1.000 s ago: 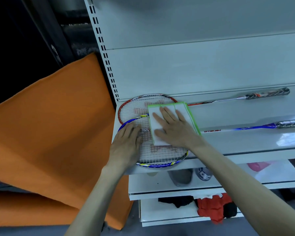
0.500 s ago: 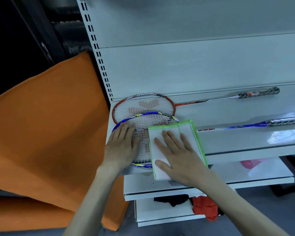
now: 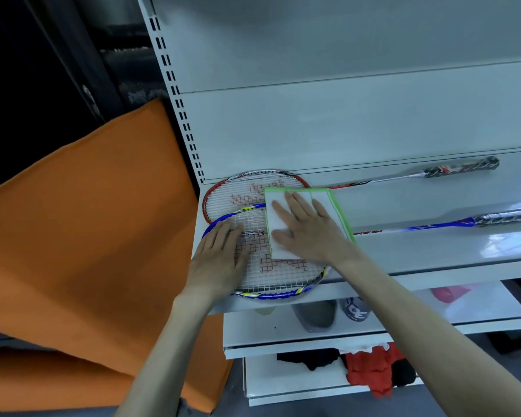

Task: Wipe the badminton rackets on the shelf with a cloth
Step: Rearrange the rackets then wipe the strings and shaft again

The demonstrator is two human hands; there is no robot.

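Two badminton rackets lie on the white shelf (image 3: 418, 251) with their handles pointing right. The red racket (image 3: 238, 191) is at the back and the blue racket (image 3: 277, 275) overlaps it in front. A white cloth with a green edge (image 3: 325, 195) lies over the right side of both heads. My right hand (image 3: 307, 233) presses flat on the cloth. Resting flat on the left side of the blue racket's strings, my left hand (image 3: 220, 260) holds it down.
Orange fabric (image 3: 88, 236) hangs just left of the shelf unit. Below are lower shelves with grey shoes (image 3: 313, 314), a pink item (image 3: 448, 293) and red and black clothes (image 3: 370, 368). The perforated shelf upright (image 3: 175, 97) rises at the left.
My right hand has slid the cloth from the blue racket's front edge back toward the wall, over both heads. My left hand stays on the blue racket.
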